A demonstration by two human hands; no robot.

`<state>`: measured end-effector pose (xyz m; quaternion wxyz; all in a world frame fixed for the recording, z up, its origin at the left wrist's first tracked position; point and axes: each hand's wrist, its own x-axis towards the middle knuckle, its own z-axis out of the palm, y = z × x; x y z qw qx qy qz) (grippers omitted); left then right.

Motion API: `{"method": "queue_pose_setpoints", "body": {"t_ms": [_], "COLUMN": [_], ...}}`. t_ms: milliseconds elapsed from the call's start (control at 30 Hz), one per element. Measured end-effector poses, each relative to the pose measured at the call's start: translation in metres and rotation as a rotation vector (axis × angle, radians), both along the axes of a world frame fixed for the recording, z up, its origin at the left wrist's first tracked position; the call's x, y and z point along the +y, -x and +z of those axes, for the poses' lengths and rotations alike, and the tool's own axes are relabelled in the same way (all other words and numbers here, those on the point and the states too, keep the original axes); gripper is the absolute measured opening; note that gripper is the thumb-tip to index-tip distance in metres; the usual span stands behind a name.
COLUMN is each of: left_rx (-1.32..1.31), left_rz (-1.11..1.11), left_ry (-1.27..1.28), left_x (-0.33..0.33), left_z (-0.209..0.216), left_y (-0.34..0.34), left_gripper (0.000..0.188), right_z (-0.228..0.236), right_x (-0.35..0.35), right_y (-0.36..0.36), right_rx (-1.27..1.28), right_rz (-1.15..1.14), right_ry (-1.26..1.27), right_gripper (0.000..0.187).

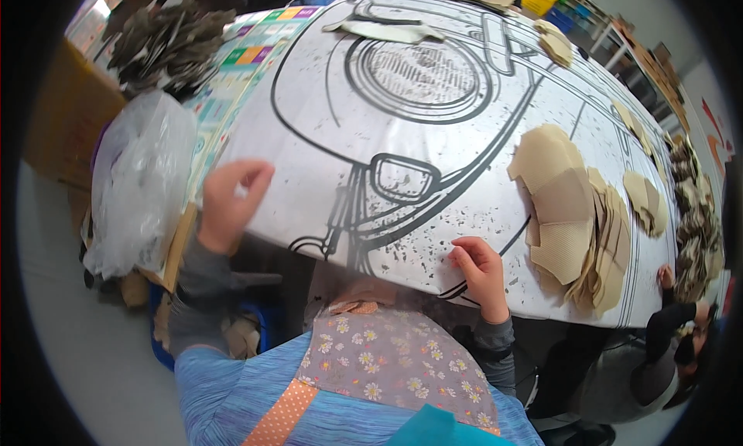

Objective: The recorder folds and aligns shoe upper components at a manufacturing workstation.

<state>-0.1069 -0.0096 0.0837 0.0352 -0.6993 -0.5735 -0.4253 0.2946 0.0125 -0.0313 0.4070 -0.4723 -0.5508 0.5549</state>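
My left hand [234,198] is raised over the table's near left edge, slightly blurred, its thumb and fingers curled together around a small gap. No object shows in it. Lower and to the right, my right hand [481,269] is above the near edge of the table [294,190], fingers bent in against the thumb; anything between them is too small to see. Nearest to it, on the right, a stack of beige ribbed fabric pieces [561,206] lies fanned out. The white tabletop sheet carries a thick black line drawing and dark specks.
A dark pile of cut pieces [166,47] and a clear plastic bag [143,175] are at the left. A pale cut piece [387,32] lies farther up the table. More beige pieces [646,204] and a bundled row [696,206] line the right. Another person [642,361] works at lower right.
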Motion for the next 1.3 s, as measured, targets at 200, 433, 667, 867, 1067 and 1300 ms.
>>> {"method": "queue_pose_setpoints", "body": {"t_ms": [200,433,667,867,1067,1300], "left_rx": [0.259,0.14,-0.99,-1.549,-1.568,-1.497], "left_rz": [-0.068,0.149,0.211,-0.154,0.061,0.111], "left_ry": [0.242,0.48,0.714,0.363,0.365,0.3], "left_x": [0.185,0.407,0.49,0.543,0.577,0.557], "left_z": [0.067,-0.005,-0.134,-0.145,-0.21,-0.173], "left_y": [0.025,0.117,0.048,0.21,0.093,0.086], "left_gripper": [0.021,0.02,0.028,0.038,0.026,0.025], "right_z": [0.001,0.015,0.007,0.021,0.017,0.023], "right_x": [0.0,0.001,0.01,-0.007,0.012,0.01], "right_y": [-0.006,-0.001,-0.004,-0.015,-0.001,-0.003], "right_rx": [-0.056,-0.089,-0.193,-0.085,-0.157,-0.2], "right_rz": [0.073,0.078,0.05,0.076,0.0,-0.012], "right_ry": [-0.015,-0.099,-0.092,-0.151,-0.058,-0.112], "right_gripper": [0.017,0.014,0.014,0.012,0.01,0.01]}}
